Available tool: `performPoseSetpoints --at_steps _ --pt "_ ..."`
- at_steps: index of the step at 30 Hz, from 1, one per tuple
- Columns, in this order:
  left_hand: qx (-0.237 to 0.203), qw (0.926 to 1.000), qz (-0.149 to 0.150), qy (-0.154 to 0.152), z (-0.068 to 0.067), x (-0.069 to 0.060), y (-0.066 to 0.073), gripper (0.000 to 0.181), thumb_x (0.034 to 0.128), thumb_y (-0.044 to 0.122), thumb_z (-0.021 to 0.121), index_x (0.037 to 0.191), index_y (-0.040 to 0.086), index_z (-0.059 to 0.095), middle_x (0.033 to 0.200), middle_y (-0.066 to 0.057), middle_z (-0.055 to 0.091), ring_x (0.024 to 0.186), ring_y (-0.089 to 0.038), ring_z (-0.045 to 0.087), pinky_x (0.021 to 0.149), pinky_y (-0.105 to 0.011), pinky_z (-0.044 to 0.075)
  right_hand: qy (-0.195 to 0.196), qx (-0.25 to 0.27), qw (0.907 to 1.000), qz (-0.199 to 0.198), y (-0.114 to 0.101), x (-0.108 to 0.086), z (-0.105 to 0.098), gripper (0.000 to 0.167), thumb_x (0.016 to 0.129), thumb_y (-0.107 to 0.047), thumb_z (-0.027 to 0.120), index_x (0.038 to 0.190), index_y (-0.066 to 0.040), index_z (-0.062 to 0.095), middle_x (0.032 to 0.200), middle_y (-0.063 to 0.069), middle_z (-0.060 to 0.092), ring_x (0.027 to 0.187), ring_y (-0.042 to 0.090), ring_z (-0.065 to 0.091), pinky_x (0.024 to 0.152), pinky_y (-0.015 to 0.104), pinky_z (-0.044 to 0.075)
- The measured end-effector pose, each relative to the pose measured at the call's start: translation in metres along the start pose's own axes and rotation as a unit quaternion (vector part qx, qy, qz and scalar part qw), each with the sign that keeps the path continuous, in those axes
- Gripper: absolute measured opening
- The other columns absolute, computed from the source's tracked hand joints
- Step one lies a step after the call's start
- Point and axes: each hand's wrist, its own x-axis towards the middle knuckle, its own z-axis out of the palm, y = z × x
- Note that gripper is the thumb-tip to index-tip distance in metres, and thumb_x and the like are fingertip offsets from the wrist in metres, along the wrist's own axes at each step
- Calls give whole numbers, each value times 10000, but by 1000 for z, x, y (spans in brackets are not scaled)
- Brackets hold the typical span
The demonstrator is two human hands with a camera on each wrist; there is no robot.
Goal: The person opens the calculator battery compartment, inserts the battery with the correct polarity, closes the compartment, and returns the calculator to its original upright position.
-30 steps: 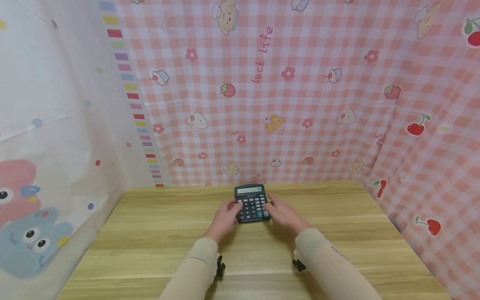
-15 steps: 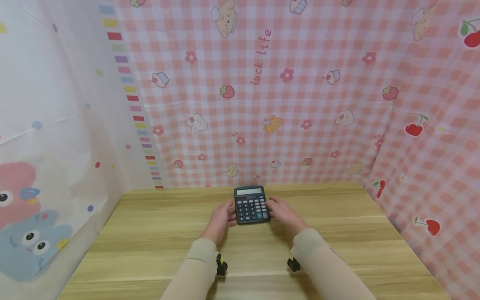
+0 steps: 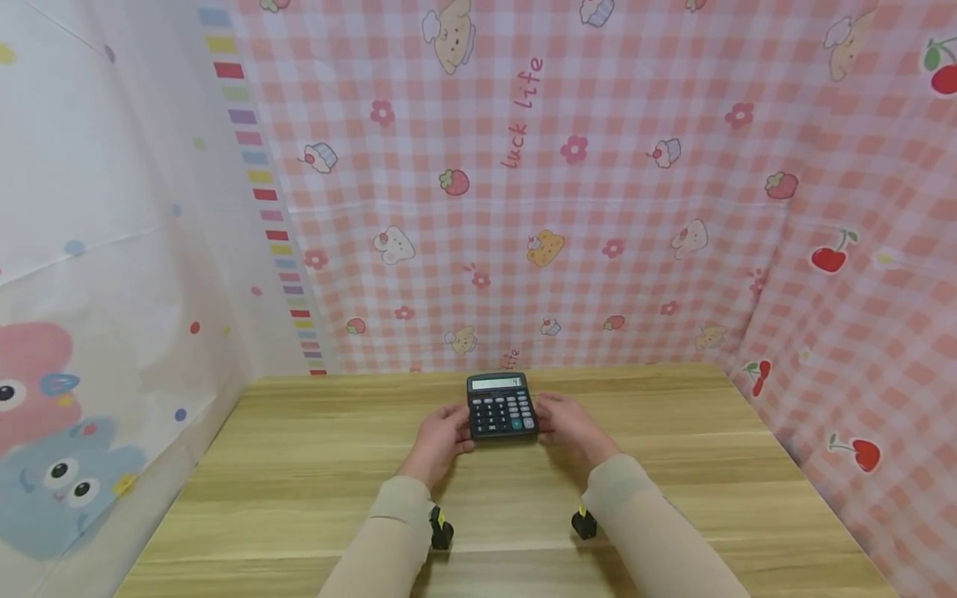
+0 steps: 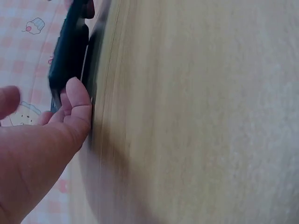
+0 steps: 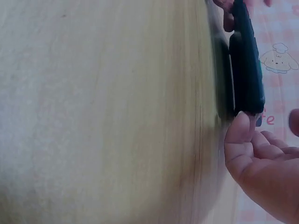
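Observation:
A dark calculator (image 3: 497, 399) with a lit grey display stands out near the table's back edge, between both hands. The left hand (image 3: 436, 442) has its fingers at the left side; the right hand (image 3: 574, 428) is at the right side. In the left wrist view, fingers of the left hand (image 4: 44, 149) curl under the end of the calculator (image 4: 70, 60), the thumb away from it. The right wrist view has the right hand (image 5: 268, 175) supporting the other end of the calculator (image 5: 247, 74) from below, with a narrow gap above the tabletop.
The wooden table (image 3: 299, 482) ends at a pink checked cloth (image 3: 508, 208) hanging behind it. More cherry-printed cloth (image 3: 882, 332) hangs on the right, and a white cartoon-printed sheet (image 3: 112, 291) on the left. Small black devices are at both wrists.
Both thumbs have come off the calculator's face, and the fingers have shifted to its sides and underside. Its near edge appears slightly raised, changing its tilt.

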Motion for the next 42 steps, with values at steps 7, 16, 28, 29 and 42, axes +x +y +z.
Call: performPoseSetpoints --at_steps 7,16,28,29,42 --pt "335 9994 58 51 3 0 -2 537 1069 1 467 1604 -18 426 1295 -235 680 851 -181 639 710 -286 611 -109 -154 9997 -121 2 2 1 512 1074 -42 534 1577 28 468 1243 175 705 925 158 652 802 315 617" --pt "485 9988 5 41 4 1 -3 560 1048 -39 453 1606 1 441 1322 -266 659 819 -177 637 706 -268 607 -225 -472 9986 -114 2 3 0 555 1055 12 559 1599 -13 455 1504 270 608 1171 214 677 915 383 634" --pt "762 9970 18 -93 5 -2 0 589 1043 -63 433 1625 35 425 1506 -316 577 904 -212 663 745 -270 611 -429 -422 9982 -8 2 1 0 694 955 128 574 1616 -30 432 1439 265 596 1169 263 642 989 434 618" --pt "769 9970 36 -108 5 -2 0 594 1041 -65 433 1626 38 423 1509 -316 575 901 -210 660 740 -268 609 -443 -416 9981 -18 2 1 0 707 948 133 576 1620 -31 425 1442 269 592 1170 268 642 989 437 619" --pt "650 9973 95 -318 -2 -4 1 623 1029 -87 428 1638 43 400 1508 -314 577 884 -205 723 766 -300 621 -503 -379 9980 112 -1 -2 -2 762 950 114 592 1649 -122 403 1430 234 614 1223 283 663 1054 478 594"
